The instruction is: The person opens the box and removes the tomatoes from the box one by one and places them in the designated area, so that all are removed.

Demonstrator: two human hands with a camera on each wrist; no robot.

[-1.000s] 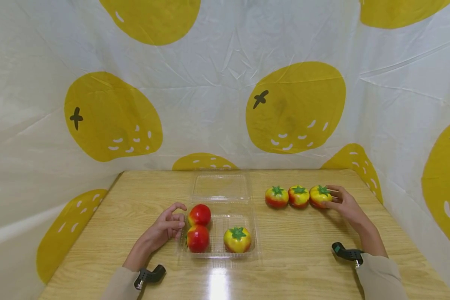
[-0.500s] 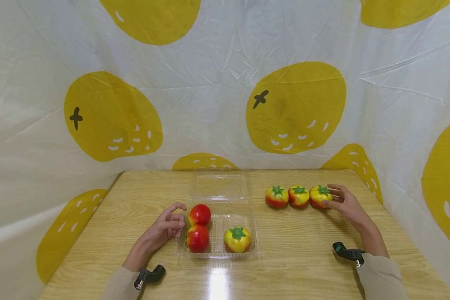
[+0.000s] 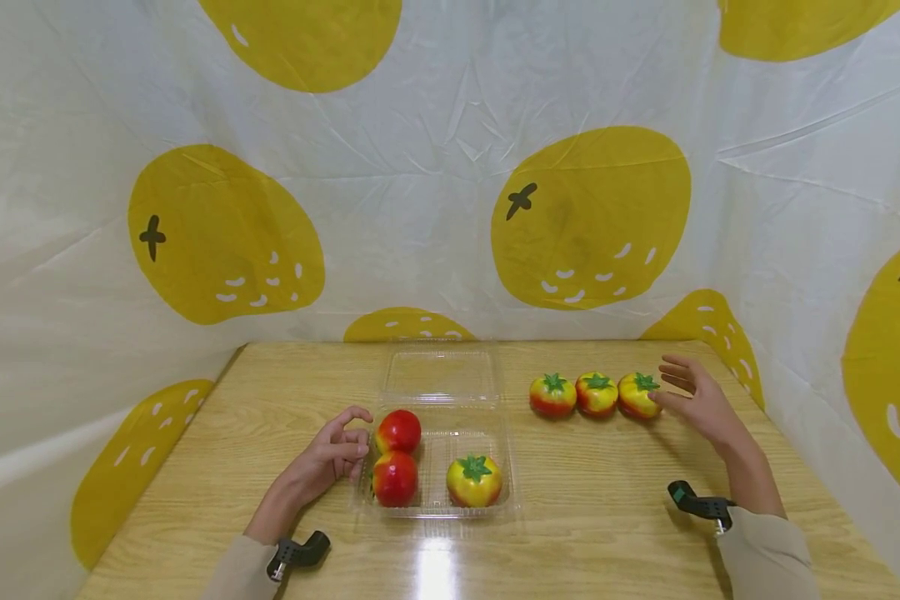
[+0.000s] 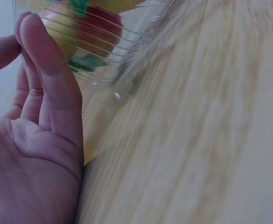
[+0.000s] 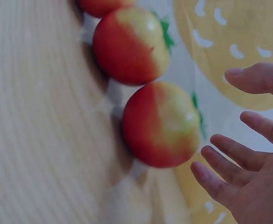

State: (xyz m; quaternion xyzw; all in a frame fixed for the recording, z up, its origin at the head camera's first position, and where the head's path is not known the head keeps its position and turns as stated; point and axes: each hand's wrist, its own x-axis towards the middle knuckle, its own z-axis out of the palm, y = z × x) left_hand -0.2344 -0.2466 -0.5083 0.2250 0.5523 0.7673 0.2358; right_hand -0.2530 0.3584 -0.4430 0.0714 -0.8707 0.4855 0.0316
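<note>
My left hand (image 3: 328, 457) is at the left side of a clear plastic hinged container (image 3: 435, 510), thumb and fingers pinching its rim. In the left wrist view, the fingertips (image 4: 31, 28) meet the ribbed wall. Two red toy tomatoes (image 3: 396, 478) lie tipped over in the container's left part; a yellow toy tomato (image 3: 474, 483) with a green calyx sits upright at its front right. On the table, my right hand (image 3: 701, 404) is spread beside the rightmost toy tomato (image 3: 636, 397) of a row of three, holding nothing. In the right wrist view, its fingers are apart from that tomato (image 5: 162, 125).
The container's lid (image 3: 441, 375) lies folded back behind it. Left of the rightmost tomato stand the middle tomato (image 3: 597, 395) and the left one (image 3: 552, 396). A white curtain (image 3: 420, 242) with yellow fruit prints hangs behind the wooden table (image 3: 570, 533).
My right hand has drawn slightly right, away from the rightmost tomato, and its fingers have spread. The left hand, the container and the tomatoes have stayed in place.
</note>
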